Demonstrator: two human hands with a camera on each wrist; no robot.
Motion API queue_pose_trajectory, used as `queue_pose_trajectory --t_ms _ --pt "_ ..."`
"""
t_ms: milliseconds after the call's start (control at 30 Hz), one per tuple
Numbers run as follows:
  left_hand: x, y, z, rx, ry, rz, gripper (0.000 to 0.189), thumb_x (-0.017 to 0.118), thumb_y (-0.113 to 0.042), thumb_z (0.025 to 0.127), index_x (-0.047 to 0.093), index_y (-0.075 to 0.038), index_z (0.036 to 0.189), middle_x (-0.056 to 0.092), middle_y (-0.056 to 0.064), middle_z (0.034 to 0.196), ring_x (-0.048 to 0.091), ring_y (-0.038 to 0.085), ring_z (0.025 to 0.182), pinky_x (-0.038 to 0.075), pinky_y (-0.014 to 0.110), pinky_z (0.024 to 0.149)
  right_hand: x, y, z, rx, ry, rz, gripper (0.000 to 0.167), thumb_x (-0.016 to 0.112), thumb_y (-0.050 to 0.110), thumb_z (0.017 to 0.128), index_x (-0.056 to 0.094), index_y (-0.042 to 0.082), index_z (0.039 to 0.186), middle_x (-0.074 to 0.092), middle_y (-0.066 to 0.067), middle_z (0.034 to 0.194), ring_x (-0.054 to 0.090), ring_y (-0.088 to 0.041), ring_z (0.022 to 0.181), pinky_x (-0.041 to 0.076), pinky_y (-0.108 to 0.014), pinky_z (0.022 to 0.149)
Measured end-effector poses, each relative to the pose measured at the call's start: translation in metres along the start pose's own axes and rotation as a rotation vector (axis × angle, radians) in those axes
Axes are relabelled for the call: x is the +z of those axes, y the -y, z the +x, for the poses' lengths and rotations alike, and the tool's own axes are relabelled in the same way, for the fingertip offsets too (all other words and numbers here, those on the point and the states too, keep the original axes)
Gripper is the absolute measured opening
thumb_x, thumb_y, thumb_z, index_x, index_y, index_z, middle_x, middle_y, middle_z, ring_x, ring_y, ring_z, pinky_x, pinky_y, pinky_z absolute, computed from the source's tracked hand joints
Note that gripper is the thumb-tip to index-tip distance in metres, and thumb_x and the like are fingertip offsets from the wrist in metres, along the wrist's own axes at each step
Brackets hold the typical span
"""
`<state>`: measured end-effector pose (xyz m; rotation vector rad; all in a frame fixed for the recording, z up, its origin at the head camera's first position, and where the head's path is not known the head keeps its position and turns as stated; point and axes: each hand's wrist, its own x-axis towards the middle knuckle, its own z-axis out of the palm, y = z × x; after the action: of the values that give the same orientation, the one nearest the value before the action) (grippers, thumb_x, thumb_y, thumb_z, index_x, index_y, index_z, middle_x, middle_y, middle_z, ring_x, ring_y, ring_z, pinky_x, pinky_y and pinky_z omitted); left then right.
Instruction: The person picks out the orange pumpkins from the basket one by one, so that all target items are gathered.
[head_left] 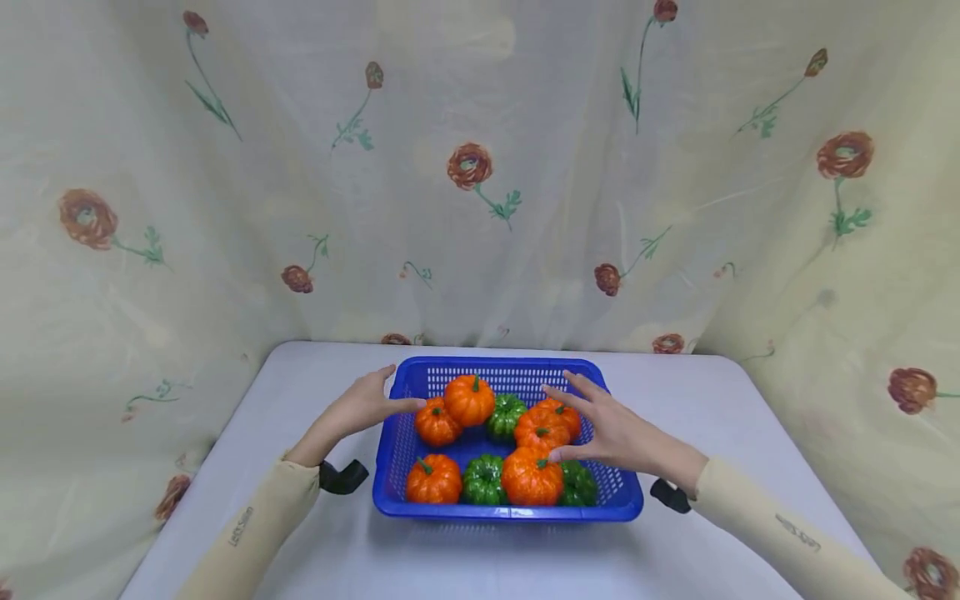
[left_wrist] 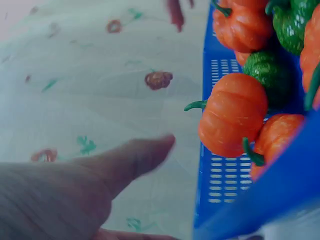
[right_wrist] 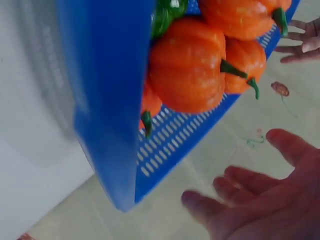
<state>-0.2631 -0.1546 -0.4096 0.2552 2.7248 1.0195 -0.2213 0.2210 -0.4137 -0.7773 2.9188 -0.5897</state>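
A blue plastic basket [head_left: 498, 514] holds several small orange and green pumpkins. At its upper left, my left hand [head_left: 367, 402] hovers by the rim, thumb reaching over near an orange pumpkin [head_left: 437, 425] and nothing held. My right hand [head_left: 609, 427] is spread above the right side, close to a stack of orange pumpkins [head_left: 542, 427], and it too holds nothing. Another orange pumpkin [head_left: 470, 402] sits at the back, with a green pumpkin [head_left: 507, 418] beside it. Along the front lie an orange pumpkin [head_left: 433, 481], a green pumpkin [head_left: 484, 482] and a larger orange pumpkin [head_left: 531, 481].
The basket stands on a white table [head_left: 315, 533]. Behind and on both sides hangs a pale flowered curtain [head_left: 525, 275]. Black straps [head_left: 343, 477] circle both wrists below cream sleeves [head_left: 262, 517].
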Motion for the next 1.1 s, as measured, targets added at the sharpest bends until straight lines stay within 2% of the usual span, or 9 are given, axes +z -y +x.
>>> queue_pose_trajectory --t_ms 67,167,333,400,533,633,733,1100 --pt "0.001 0.012 -0.002 -0.066 0.021 -0.099 0.088 0.068 -0.044 0.087 0.029 0.007 0.147 0.045 0.030 0.140 0.056 0.042 0.119 0.054 0.051 0.091 0.003 0.003 -0.003 -0.019 0.018 0.025 0.093 0.069 0.067 0.072 0.036 0.026 0.149 0.024 -0.016 0.157 0.031 -0.046 0.139 0.040 -0.067 0.098" --pt "0.001 0.027 -0.003 -0.116 0.039 -0.287 0.073 0.067 -0.029 0.090 0.034 0.009 0.143 0.054 0.029 0.129 0.066 0.033 0.102 0.059 0.042 0.082 0.007 0.005 -0.006 -0.040 0.034 0.069 0.089 0.072 0.062 0.074 0.042 0.020 0.147 0.036 -0.015 0.152 0.038 -0.043 0.136 0.042 -0.064 0.099" --pt "0.003 0.052 0.000 -0.125 0.068 -0.566 0.055 0.063 -0.009 0.091 0.041 0.006 0.140 0.061 0.025 0.120 0.069 0.023 0.093 0.059 0.039 0.083 0.012 0.007 -0.008 -0.077 0.087 0.164 0.081 0.074 0.054 0.077 0.048 0.010 0.140 0.048 -0.013 0.143 0.045 -0.038 0.132 0.041 -0.059 0.104" --pt "0.004 0.062 0.003 -0.137 0.101 -0.670 0.053 0.062 -0.006 0.091 0.042 0.003 0.140 0.062 0.021 0.119 0.068 0.020 0.092 0.058 0.037 0.084 0.014 0.008 -0.009 -0.092 0.114 0.192 0.079 0.075 0.052 0.078 0.048 0.010 0.139 0.051 -0.011 0.140 0.048 -0.034 0.128 0.043 -0.057 0.104" --pt "0.006 0.076 0.008 -0.143 0.190 -0.848 0.056 0.058 -0.001 0.092 0.035 0.001 0.144 0.064 0.014 0.115 0.068 0.017 0.092 0.057 0.035 0.087 0.017 0.011 -0.010 -0.116 0.128 0.172 0.077 0.075 0.053 0.076 0.050 0.012 0.136 0.053 -0.007 0.135 0.054 -0.025 0.120 0.048 -0.050 0.101" --pt "0.008 0.082 0.010 -0.132 0.235 -0.906 0.060 0.057 -0.001 0.093 0.030 0.000 0.146 0.064 0.012 0.113 0.068 0.017 0.093 0.056 0.035 0.089 0.020 0.012 -0.011 -0.123 0.101 0.143 0.076 0.077 0.054 0.073 0.053 0.012 0.132 0.054 -0.005 0.131 0.055 -0.022 0.114 0.050 -0.047 0.098" --pt "0.010 0.085 0.010 -0.147 0.240 -0.922 0.062 0.059 -0.003 0.092 0.029 -0.003 0.146 0.064 0.012 0.112 0.068 0.019 0.094 0.056 0.037 0.089 0.023 0.014 -0.013 -0.124 0.097 0.133 0.073 0.079 0.051 0.073 0.056 0.011 0.129 0.055 -0.005 0.125 0.056 -0.020 0.110 0.051 -0.044 0.097" --pt "0.008 0.087 0.009 -0.125 0.303 -0.964 0.066 0.059 -0.003 0.092 0.023 -0.005 0.147 0.067 0.008 0.103 0.068 0.018 0.093 0.058 0.035 0.086 0.029 0.025 -0.009 -0.115 0.177 0.098 0.068 0.080 0.039 0.077 0.056 0.004 0.130 0.059 -0.010 0.129 0.057 -0.025 0.119 0.046 -0.046 0.103"
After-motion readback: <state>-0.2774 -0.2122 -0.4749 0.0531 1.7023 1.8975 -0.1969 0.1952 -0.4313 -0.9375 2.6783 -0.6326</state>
